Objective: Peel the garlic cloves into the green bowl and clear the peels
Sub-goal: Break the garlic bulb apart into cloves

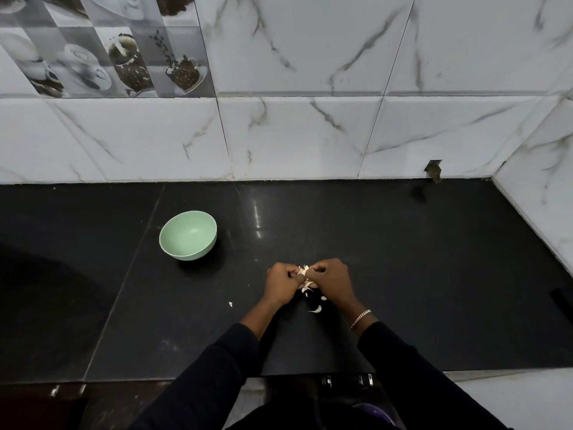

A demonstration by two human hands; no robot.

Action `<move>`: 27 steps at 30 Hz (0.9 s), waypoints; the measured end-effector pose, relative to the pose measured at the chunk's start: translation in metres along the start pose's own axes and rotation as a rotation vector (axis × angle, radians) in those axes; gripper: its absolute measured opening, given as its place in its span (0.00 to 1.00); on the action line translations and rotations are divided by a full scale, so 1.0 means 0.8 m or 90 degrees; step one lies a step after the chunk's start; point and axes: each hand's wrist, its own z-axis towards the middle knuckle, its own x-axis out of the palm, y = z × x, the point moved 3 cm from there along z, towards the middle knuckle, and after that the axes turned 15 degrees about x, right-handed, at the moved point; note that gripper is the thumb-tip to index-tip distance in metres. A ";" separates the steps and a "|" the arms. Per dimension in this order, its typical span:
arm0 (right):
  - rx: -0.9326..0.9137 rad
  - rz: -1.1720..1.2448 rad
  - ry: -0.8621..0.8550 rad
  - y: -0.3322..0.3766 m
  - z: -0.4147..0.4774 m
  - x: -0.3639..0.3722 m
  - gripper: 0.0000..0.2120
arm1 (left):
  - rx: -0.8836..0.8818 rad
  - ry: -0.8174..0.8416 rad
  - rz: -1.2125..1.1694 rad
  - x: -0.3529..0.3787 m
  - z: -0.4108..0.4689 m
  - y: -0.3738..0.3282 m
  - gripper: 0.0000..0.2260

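- Left hand [280, 285] and right hand [330, 280], fingers curled, pinch the garlic [305, 276] between them; whether clove or skin is unclear.
- Peels [316, 310] lie on the counter [403, 274] beneath.
- Green bowl [192, 254] stands well apart, left.
- Recommended: strip skin over that pile.

The garlic [305, 276], pale and cream-coloured with papery wisps sticking up, sits pinched between the left hand [280, 285] and the right hand [331, 279] just above the dark counter [403, 274]. Loose white peels [316, 310] lie on the counter right under and just in front of it (whether any of these is a clove cannot be told), and one small fleck [230, 303] lies off to the left. The green bowl [192, 255], round and pale mint, stands upright on the counter, well apart to the left and farther back.
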 end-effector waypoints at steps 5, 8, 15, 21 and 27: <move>-0.009 0.019 -0.023 0.003 -0.006 0.000 0.11 | -0.012 -0.012 -0.010 0.000 -0.003 -0.003 0.06; -0.004 0.014 -0.022 0.003 -0.007 0.002 0.09 | -0.016 -0.028 -0.014 0.002 -0.005 -0.004 0.07; -0.021 0.021 -0.043 0.007 -0.016 -0.001 0.10 | -0.042 -0.042 -0.022 0.006 -0.006 0.003 0.08; 0.006 0.061 -0.019 0.001 -0.013 0.000 0.12 | -0.036 -0.045 -0.017 0.005 -0.003 0.002 0.09; 0.111 0.146 0.072 0.000 -0.005 0.006 0.04 | 0.026 -0.040 0.049 -0.003 0.000 -0.001 0.13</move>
